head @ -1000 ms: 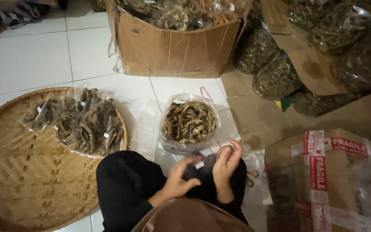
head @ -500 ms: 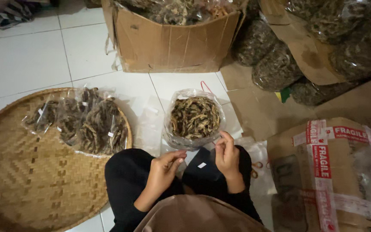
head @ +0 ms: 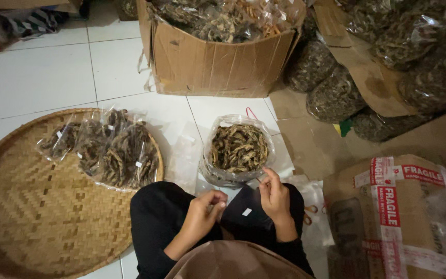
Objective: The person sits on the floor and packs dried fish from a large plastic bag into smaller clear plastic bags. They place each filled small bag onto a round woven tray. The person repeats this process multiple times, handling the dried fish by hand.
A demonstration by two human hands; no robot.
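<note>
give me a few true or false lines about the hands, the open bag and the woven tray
1. The left hand is inside the open bag. False: it is curled over the lap, apart from the bag.
2. The right hand is close to the bag's near edge. True.
3. The woven tray holds small sealed packets. True.
4. The tray stands on top of the cardboard box. False: it lies on the tiled floor.
5. A small white label lies on the black trousers. True.
</note>
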